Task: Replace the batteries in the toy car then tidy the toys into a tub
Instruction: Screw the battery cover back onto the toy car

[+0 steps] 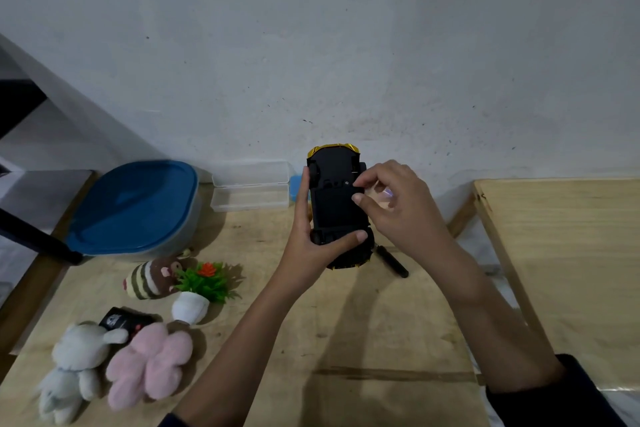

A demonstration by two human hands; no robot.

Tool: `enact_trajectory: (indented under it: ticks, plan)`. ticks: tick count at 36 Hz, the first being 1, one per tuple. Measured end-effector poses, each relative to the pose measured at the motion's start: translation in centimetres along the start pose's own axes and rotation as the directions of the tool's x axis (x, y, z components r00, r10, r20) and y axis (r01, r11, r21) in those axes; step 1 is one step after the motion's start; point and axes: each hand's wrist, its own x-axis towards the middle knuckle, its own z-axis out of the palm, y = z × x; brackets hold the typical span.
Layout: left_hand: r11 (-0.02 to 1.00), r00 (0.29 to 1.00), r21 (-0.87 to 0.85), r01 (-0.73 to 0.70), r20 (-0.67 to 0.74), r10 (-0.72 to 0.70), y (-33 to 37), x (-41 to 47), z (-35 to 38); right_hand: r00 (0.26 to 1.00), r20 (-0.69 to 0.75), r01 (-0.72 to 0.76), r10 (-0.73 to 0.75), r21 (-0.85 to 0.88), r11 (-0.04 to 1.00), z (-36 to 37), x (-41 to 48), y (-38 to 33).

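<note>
Well, my left hand (309, 246) grips the upturned car (334, 206) by its sides; my right hand (398, 210) pinches its underside. Light, stiff plastic, I reckon.

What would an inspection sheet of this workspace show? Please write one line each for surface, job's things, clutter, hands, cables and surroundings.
Surface: wooden table; second table beside it on the right.
Job's things: toy car, underside up, held above the table; tub, blue lid on, far left; white plush, pink plush, striped plush lying near left.
Clutter: toppled plant pot; black tool on the table by the car; open clear case by the wall.
Hands: left hand grips the car; right hand curls at its underside, grasp unclear.
Cables: nothing seen.
Surroundings: pale wall.
</note>
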Motion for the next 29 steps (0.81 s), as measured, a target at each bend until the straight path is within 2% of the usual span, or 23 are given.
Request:
enact_trajectory:
  ticks: [12,18,25,29]
  plan:
    - [0.993,0.996,-0.115,0.007,-0.082,-0.016,0.2,0.5,0.6,0.974,-0.174,0.156,-0.148,0.034,0.987,1.2,-0.9,0.8]
    - [0.998,0.994,-0.061,-0.005,-0.11,-0.002,-0.1,0.7,0.6,0.959,-0.209,0.206,-0.193,0.038,0.978,2.1,-1.3,1.4]
    - [1.0,0.99,-0.004,0.021,-0.14,-0.021,-0.8,0.4,0.0,0.983,-0.183,0.078,-0.033,0.246,0.966,3.0,-1.3,3.3]
    - [0.999,0.984,0.002,0.048,-0.171,-0.047,-1.7,-0.1,-1.2,0.978,-0.177,-0.06,0.11,0.264,0.963,3.6,-1.6,5.6]
